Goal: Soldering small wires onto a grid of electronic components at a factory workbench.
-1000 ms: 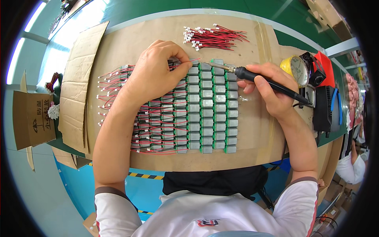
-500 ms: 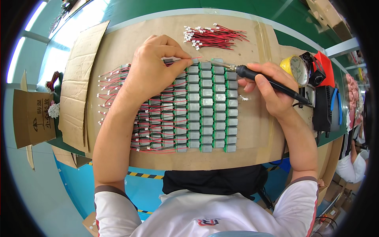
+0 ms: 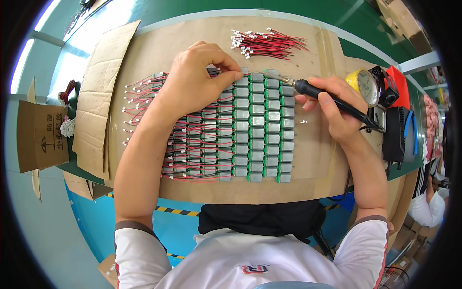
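My left hand is closed in a pinch at the top of the rows of small grey blocks with green circuit boards. In its fingertips is a thin wire lead, mostly hidden by the fingers. My right hand grips a soldering iron by its black handle. The iron's metal tip points left over the top blocks, a short way from my left fingertips. Red and black wires with white plugs lie across the left columns of blocks; the right columns show bare grey tops.
A bundle of red and black leads lies at the far side of the cardboard-covered table. To the right are yellow tape, a red holder and a black box. A cardboard flap stands at left.
The red wire end that stuck out past my left fingertips no longer shows plainly. The view has shifted slightly. Both hands keep nearly the same pose, and the iron stays close to the top row.
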{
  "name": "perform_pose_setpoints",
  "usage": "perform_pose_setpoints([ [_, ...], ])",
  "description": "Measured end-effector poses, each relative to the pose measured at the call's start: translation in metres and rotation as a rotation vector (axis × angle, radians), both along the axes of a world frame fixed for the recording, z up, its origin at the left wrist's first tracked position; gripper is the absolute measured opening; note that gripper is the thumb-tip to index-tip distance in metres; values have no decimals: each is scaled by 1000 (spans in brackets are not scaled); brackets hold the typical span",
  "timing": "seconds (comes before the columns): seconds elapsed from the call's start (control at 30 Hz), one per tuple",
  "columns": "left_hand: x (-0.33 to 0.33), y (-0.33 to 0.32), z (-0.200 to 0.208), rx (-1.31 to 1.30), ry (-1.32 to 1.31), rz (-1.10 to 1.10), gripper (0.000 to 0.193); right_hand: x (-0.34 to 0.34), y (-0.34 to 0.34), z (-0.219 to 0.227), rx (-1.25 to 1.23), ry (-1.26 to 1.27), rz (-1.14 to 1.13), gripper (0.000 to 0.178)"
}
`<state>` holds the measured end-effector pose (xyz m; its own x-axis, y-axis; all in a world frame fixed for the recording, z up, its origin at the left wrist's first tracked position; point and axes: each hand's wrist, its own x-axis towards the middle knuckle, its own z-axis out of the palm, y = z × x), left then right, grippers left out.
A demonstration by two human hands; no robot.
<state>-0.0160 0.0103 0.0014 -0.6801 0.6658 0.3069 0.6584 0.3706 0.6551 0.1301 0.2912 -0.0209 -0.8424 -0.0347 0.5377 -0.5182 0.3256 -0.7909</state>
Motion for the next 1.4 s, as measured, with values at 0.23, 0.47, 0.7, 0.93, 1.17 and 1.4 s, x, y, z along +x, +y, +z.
perform_pose_setpoints([
  [0.23, 1, -1, -4, -42, 114, -49, 9, -3, -1, 3, 127, 81, 55, 26],
  [0.47, 3, 0, -3, -56, 77, -29, 9, -3, -2, 7, 150, 61, 42, 26],
  [0.7, 3, 0, -3, -49, 55, -35, 9, -2, -2, 7, 158, 63, 40, 25],
  [0.93, 3, 0, -4, -46, 58, -35, 9, -3, -2, 7, 182, 70, 23, 24],
  [1.17, 1, 0, -5, -51, 61, -30, 10, -3, -2, 6, 168, 48, 21, 25],
  [1.4, 3, 0, -5, -51, 64, -23, 10, -2, -4, 7, 185, 50, 12, 25],
])
